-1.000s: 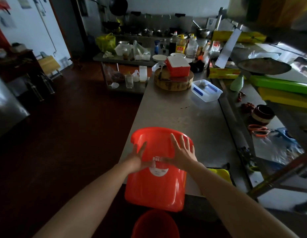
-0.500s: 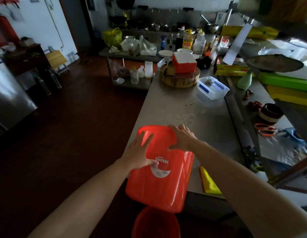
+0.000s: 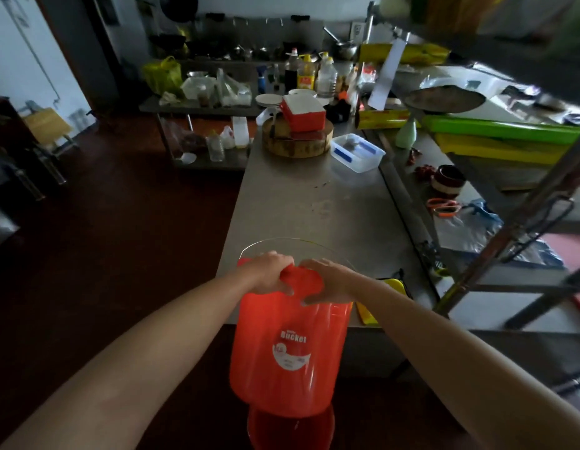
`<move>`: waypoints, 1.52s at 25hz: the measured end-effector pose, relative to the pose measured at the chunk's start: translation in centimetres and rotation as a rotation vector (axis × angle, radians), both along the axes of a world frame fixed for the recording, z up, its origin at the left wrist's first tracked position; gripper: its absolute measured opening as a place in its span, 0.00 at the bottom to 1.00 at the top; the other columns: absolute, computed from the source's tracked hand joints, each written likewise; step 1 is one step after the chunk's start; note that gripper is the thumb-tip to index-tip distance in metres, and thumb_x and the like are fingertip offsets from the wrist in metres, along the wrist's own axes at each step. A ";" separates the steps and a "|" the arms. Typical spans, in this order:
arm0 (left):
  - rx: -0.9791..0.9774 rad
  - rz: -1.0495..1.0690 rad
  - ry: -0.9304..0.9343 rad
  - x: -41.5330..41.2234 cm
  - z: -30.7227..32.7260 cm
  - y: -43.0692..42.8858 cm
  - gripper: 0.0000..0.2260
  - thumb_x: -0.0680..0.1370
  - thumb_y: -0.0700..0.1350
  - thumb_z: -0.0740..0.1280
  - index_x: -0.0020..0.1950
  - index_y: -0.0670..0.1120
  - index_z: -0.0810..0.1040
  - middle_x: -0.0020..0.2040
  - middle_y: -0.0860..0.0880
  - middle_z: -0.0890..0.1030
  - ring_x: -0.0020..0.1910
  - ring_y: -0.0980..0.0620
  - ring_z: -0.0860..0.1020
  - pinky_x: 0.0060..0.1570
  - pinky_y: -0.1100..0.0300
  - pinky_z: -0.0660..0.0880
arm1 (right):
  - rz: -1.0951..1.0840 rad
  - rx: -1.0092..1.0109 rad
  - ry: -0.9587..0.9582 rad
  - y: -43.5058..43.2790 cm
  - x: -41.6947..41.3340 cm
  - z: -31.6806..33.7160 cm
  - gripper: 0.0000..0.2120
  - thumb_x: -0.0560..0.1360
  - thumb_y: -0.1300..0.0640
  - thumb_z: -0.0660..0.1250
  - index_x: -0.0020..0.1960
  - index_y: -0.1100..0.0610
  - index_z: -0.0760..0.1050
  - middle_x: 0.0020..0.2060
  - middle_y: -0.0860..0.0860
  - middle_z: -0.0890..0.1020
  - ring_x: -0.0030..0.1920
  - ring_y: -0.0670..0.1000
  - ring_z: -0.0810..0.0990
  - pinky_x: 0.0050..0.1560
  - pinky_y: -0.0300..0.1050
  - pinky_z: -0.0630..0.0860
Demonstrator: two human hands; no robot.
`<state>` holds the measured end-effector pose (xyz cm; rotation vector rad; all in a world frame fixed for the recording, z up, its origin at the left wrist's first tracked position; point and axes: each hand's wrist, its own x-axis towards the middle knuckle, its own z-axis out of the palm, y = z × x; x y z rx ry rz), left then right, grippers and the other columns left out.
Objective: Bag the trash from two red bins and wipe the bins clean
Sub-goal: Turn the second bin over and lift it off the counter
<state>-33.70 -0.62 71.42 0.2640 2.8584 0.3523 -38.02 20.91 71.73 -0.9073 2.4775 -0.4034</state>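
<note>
Two glossy red plastic bins show: one round bucket point(image 3: 287, 349) hangs upright at the near edge of the brushed steel table point(image 3: 301, 209), over a second bin point(image 3: 290, 430) below. The left hand point(image 3: 265, 276) and right hand point(image 3: 327, 282) both curl tight over its near rim. Dark floor lies open leftward.

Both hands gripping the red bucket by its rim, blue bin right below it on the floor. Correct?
Not quite. In the head view the bin below is red, not blue. The rest holds: left hand and right hand both have a grip on the rim of the red bucket.
</note>
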 end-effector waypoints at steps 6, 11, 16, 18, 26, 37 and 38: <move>-0.102 -0.069 0.026 6.5 -2.6 6.0 0.22 0.70 0.58 0.76 0.55 0.47 0.75 0.57 0.51 0.79 0.59 0.48 0.73 0.59 0.51 0.64 | -0.265 0.074 -0.006 7.5 1.3 -1.9 0.32 0.76 0.32 0.65 0.73 0.48 0.72 0.68 0.53 0.73 0.65 0.56 0.76 0.63 0.46 0.73; -0.098 -0.104 0.094 12.2 -3.1 10.9 0.17 0.72 0.55 0.76 0.47 0.48 0.72 0.46 0.54 0.73 0.48 0.54 0.69 0.59 0.53 0.64 | -0.392 0.246 -0.096 15.4 3.0 -6.5 0.42 0.77 0.39 0.69 0.82 0.52 0.53 0.77 0.63 0.59 0.72 0.66 0.68 0.69 0.55 0.70; -0.023 -0.124 0.141 18.8 -5.1 17.7 0.16 0.74 0.54 0.75 0.45 0.50 0.70 0.44 0.56 0.69 0.47 0.54 0.68 0.59 0.54 0.64 | -0.550 0.006 -0.153 22.7 4.8 -9.8 0.48 0.76 0.45 0.73 0.83 0.51 0.44 0.74 0.69 0.60 0.69 0.70 0.71 0.64 0.57 0.73; -0.027 -0.138 0.123 20.9 -6.8 19.9 0.14 0.74 0.53 0.74 0.46 0.48 0.71 0.45 0.55 0.70 0.48 0.53 0.70 0.59 0.53 0.64 | -0.744 -0.176 -0.166 25.2 5.4 -10.8 0.44 0.75 0.43 0.73 0.81 0.51 0.52 0.68 0.66 0.71 0.65 0.68 0.75 0.62 0.57 0.75; 0.031 -0.043 -0.020 25.6 -15.9 26.0 0.15 0.76 0.56 0.71 0.52 0.47 0.74 0.48 0.54 0.69 0.53 0.51 0.70 0.60 0.52 0.65 | -0.813 -0.377 -0.252 29.5 6.6 -13.0 0.12 0.75 0.47 0.73 0.39 0.54 0.79 0.35 0.52 0.79 0.41 0.57 0.79 0.46 0.53 0.76; -0.072 -0.118 -0.373 28.2 -22.7 30.1 0.29 0.72 0.49 0.76 0.71 0.55 0.69 0.67 0.51 0.68 0.69 0.46 0.63 0.68 0.50 0.61 | -0.210 -0.024 -0.393 27.6 13.3 -14.0 0.04 0.78 0.53 0.71 0.46 0.53 0.83 0.33 0.47 0.81 0.31 0.42 0.77 0.33 0.34 0.74; -0.078 -0.146 -0.401 28.3 -22.9 29.8 0.33 0.72 0.51 0.76 0.74 0.55 0.66 0.70 0.51 0.67 0.71 0.46 0.61 0.70 0.49 0.60 | -0.196 0.017 -0.393 27.7 14.0 -14.5 0.06 0.79 0.55 0.70 0.45 0.54 0.82 0.33 0.48 0.81 0.31 0.43 0.78 0.34 0.35 0.75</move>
